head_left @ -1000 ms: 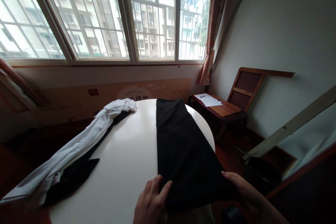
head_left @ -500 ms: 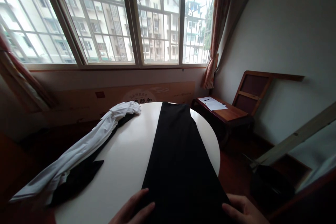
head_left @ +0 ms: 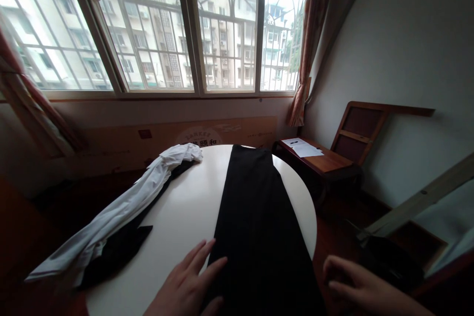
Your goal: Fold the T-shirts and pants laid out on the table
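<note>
A long black garment (head_left: pixel 259 217), which could be trousers or a skirt, lies flat along the round white table (head_left: pixel 185 207), narrow at the far end and wider toward me. My left hand (head_left: pixel 188 281) is over its left edge with fingers spread; whether the fingertips press on the cloth is hard to tell. Just off the garment's right edge, my right hand (head_left: pixel 351 279) hovers with loosely curled fingers, a gap between thumb and forefinger and nothing visible in it. The garment's near end runs out of view.
White clothing (head_left: pixel 122 207) and black cloth (head_left: pixel 114 254) hang over the table's left side. A low wooden bench (head_left: pixel 329 160) with papers (head_left: pixel 305 148) stands at the right. Behind the table, a long cardboard box (head_left: pixel 240 131) leans below the window.
My right hand has let go of the garment's right edge and moved outward to the right. My left hand has moved forward, its fingers now spread.
</note>
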Demonstrator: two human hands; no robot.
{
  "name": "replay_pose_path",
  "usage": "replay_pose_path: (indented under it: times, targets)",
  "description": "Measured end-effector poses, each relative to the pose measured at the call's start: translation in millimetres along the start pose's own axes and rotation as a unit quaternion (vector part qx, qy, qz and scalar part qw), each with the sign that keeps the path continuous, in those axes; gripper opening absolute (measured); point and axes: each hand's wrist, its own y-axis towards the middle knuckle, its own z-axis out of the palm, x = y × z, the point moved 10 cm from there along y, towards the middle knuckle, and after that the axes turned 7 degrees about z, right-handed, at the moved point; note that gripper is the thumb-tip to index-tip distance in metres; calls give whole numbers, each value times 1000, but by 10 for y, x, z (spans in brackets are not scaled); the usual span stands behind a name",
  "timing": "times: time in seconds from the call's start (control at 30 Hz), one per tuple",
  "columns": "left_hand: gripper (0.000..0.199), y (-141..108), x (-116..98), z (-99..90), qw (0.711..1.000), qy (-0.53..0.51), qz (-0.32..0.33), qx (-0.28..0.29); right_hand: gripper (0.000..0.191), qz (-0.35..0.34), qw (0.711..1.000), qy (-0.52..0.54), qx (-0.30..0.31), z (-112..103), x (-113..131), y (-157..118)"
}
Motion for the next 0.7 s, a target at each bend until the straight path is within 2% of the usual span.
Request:
replay_pose_path:
  times: [0.03, 0.1, 0.13, 0.2, 0.27, 0.3, 0.37, 0.43, 0.47, 0.57, 0.63, 0.7]
  targets:
    - [53, 228, -50, -67, 1000, -13, -5, 5, 28, -18, 999, -30, -29, -176, 201, 68]
    - [41, 731, -256, 4, 995, -66, 27, 71, 36, -72, 993, -65, -60, -425, 644, 302]
    - [31, 967, -410, 107, 988, -88, 67, 113, 36, -110, 989, -68, -74, -505, 875, 454]
    - [12, 1335, -651, 397, 970, -60, 139, 190, 34, -177, 976, -65, -109, -595, 1278, 793]
    - [7, 1526, -801, 752, 945, -5, 212, 248, 33, -209, 972, -31, -99, -519, 1544, 1171]
    - [7, 1560, -872, 895, 932, 9, 260, 252, 34, -215, 973, -11, -79, -429, 1632, 1359]
    - [13, 1533, -985, 1042, 910, 24, 366, 192, 37, -219, 975, -3, -43, -202, 1751, 1694]
    - [23, 1411, -982, 1113, 891, 37, 437, 115, 42, -233, 970, -58, -34, 31, 1822, 1973]
    - [27, 1352, -942, 1143, 887, 34, 453, 86, 46, -241, 964, -104, -38, 140, 1837, 2105]
    - [30, 1296, -766, 1249, 900, -20, 433, 52, 61, -231, 936, -257, -62, 378, 1792, 2567]
    - [24, 1353, -656, 1359, 919, -64, 385, 64, 67, -199, 918, -334, -81, 403, 1739, 2931]
    - [23, 1401, -597, 1465, 929, -89, 347, 88, 67, -183, 900, -382, -100, 343, 1750, 3290]
